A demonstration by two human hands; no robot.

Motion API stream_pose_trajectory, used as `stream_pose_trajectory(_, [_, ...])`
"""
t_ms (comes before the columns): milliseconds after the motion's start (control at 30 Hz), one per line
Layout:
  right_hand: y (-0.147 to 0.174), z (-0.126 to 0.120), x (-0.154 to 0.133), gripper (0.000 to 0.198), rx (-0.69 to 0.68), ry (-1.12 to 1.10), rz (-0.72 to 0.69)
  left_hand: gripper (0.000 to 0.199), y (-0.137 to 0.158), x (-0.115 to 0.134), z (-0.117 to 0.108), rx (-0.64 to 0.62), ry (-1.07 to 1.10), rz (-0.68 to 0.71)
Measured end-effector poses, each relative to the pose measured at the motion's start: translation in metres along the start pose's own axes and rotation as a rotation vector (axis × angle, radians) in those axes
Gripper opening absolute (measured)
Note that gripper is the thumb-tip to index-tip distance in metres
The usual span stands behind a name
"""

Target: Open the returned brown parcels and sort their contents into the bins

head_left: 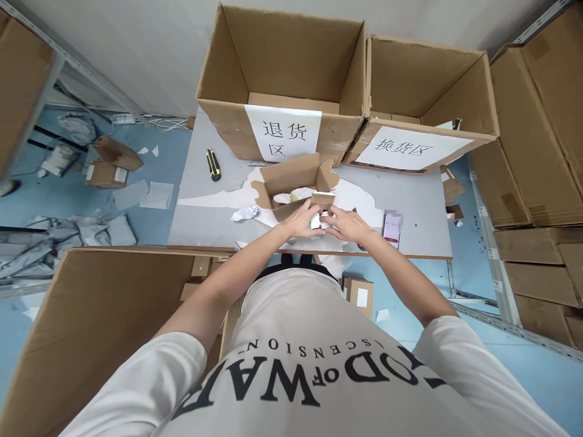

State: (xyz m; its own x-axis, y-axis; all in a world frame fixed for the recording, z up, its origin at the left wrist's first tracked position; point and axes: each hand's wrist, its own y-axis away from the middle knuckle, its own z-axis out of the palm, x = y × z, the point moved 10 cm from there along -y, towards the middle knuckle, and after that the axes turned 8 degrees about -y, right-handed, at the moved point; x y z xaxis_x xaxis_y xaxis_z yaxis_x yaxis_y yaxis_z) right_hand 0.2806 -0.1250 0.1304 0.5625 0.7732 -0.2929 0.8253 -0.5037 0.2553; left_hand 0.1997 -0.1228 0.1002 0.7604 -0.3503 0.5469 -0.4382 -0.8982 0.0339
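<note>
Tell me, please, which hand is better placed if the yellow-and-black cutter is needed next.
Likely the left hand: the cutter lies left of both hands, so the right hand would reach farther across. Both are at the small box, though.

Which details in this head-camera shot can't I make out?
All in the head view:
- Inside the small box: hidden by the left hand and right hand; their exact grip is unclear too.
- Under the crumpled paper in the open carton: covered by that paper.
- Phone screen: pixelated at the top, other text too small.
- Large carton at lower left: cut off by the bottom edge.
</note>
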Motion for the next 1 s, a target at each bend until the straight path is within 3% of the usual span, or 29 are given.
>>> stream_pose_trajectory(133, [-0.002, -0.004, -0.008, 0.034, -0.031, 0.022, -0.017, 0.066, -0.002, 0.001, -0.005, 0.057, 0.086, 0.033])
stream_pose_trajectory(233, [0.000, -0.012, -0.002, 0.035, 0.007, -0.002, 0.044, 0.067, -0.001, 0.001, -0.012, 0.116, 0.099, 0.070])
stream_pose_trajectory(367, [0.016, -0.012, 0.024, 0.033, 0.168, -0.135, 0.161, 0.065, 0.007, -0.011, -0.014, 0.183, 0.104, 0.038])
stream_pose_trajectory(500, [0.034, 0.008, 0.045, 0.032, 0.341, -0.266, 0.213, 0.066, 0.017, -0.021, -0.005, 0.216, 0.109, 0.049])
stream_pose_trajectory(700, [0.048, 0.025, 0.039, 0.031, 0.488, -0.156, 0.352, 0.059, 0.022, -0.028, 0.007, 0.278, 0.124, 0.001])
stream_pose_trajectory(867, [0.046, 0.019, 0.008, 0.035, 0.456, -0.167, 0.184, 0.060, 0.022, -0.029, -0.002, 0.341, 0.126, -0.021])
stream_pose_trajectory(1000, [0.038, 0.005, 0.014, 0.046, 0.428, -0.206, 0.187, 0.073, 0.021, -0.034, -0.005, 0.340, 0.122, -0.033])
